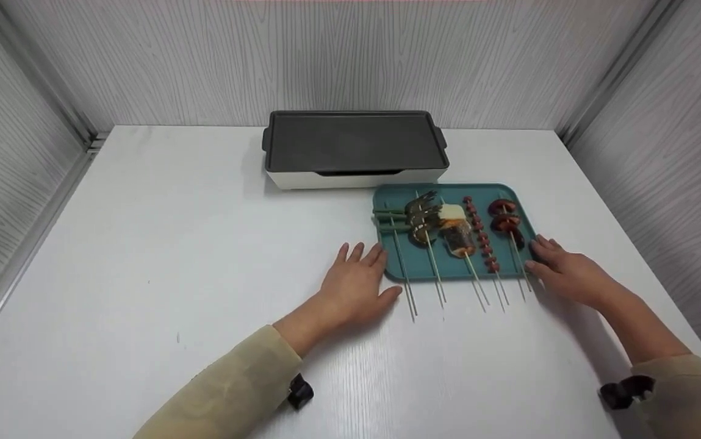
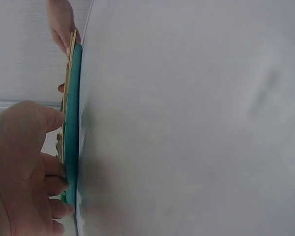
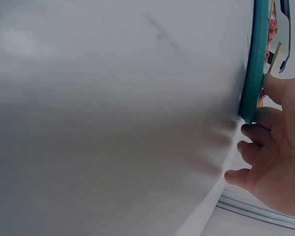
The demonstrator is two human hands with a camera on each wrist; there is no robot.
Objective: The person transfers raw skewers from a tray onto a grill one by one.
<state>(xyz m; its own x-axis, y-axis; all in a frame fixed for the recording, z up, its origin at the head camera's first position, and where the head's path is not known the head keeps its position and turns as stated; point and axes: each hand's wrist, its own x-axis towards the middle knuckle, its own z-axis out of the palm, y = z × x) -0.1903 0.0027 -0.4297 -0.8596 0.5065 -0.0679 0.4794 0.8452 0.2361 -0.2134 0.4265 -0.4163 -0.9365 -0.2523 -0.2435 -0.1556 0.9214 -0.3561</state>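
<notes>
Right of centre in the head view, a teal tray (image 1: 451, 268) lies on the white desk (image 1: 161, 256), parts of its rim covered by two bare hands. At its left edge the left hand (image 1: 353, 289) lies with fingers extended and thumb spread, a loose grip that touches the rim and clasps nothing. By its lower right corner the right hand (image 1: 570, 274) rests thumb and forefinger against the rim, its grip likewise relaxed; in the right wrist view the other fingers spread below the tray's corner. Both sleeves (image 1: 228, 384) are cut off by the bottom of the frame.

From left to right the tray carries green skewered pieces (image 1: 391, 227), their right ends hidden by dark shrimp-like pieces (image 1: 421, 222); a pale block (image 1: 452, 212) above a browned piece (image 1: 458, 238), hard to identify; small red pieces (image 1: 479, 231); and dark red curved pieces (image 1: 504, 222). Stick ends overhang the lower rim; whether their doubled lines are shadows is unclear. At upper centre sits a black-topped grill (image 1: 350, 143); whether it touches the tray cannot be made out. Both wrist views show the tray edge-on, its food mostly hidden.
</notes>
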